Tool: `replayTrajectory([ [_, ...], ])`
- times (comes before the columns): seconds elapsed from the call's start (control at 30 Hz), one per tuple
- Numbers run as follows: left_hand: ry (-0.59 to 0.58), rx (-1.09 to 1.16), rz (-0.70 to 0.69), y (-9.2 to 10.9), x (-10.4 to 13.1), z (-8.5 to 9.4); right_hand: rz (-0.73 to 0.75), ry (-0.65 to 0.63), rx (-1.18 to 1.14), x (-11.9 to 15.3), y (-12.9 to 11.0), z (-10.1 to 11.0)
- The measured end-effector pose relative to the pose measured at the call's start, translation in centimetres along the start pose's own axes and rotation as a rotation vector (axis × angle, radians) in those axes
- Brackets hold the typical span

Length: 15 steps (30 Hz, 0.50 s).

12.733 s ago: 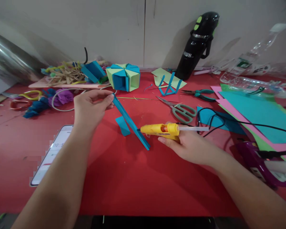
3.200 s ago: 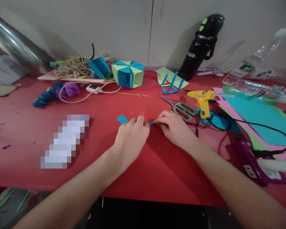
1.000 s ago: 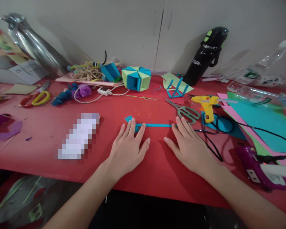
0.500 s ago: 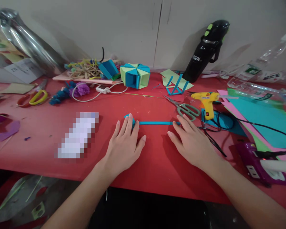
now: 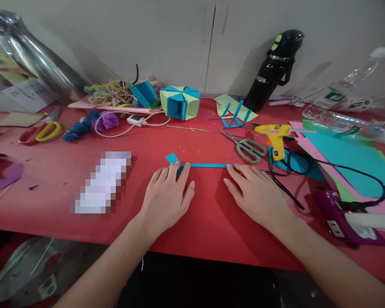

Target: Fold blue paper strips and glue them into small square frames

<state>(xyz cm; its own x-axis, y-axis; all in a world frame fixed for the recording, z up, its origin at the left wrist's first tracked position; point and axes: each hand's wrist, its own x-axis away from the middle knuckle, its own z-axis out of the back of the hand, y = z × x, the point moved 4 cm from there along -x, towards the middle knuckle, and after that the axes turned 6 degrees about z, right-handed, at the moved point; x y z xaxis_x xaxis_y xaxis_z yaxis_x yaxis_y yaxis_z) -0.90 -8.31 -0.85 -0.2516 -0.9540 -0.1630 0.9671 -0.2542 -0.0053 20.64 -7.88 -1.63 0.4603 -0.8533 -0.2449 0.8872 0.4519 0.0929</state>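
Note:
A narrow blue paper strip [image 5: 208, 165] lies flat across the red table, with a wider blue piece [image 5: 172, 158] at its left end. My left hand [image 5: 167, 196] rests over the left end, fingertips pressing on it, thumb apart from the fingers. On the right end lie the fingertips of my right hand [image 5: 256, 192], its thumb also held apart. Neither hand grasps anything. Green-handled scissors [image 5: 250, 147] lie just beyond my right hand, near a yellow glue gun [image 5: 276, 139].
Behind stand a blue and green paper box [image 5: 180, 103], a black bottle [image 5: 271, 72] and a blue stick frame [image 5: 235, 117]. Coloured paper sheets [image 5: 346, 158] and a purple power strip [image 5: 333, 214] are at right. A blurred-out white object [image 5: 102, 184] lies left.
The fingers of my left hand have drawn back toward me, showing more of the wider blue piece. My right hand has shifted slightly left along the strip.

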Motion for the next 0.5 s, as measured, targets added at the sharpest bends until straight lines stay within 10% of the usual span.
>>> replayTrajectory([
  [0.5, 0.000, -0.022, 0.009, 0.3, 0.0, 0.3, -0.010, -0.033, -0.101, -0.8, -1.0, -0.6],
])
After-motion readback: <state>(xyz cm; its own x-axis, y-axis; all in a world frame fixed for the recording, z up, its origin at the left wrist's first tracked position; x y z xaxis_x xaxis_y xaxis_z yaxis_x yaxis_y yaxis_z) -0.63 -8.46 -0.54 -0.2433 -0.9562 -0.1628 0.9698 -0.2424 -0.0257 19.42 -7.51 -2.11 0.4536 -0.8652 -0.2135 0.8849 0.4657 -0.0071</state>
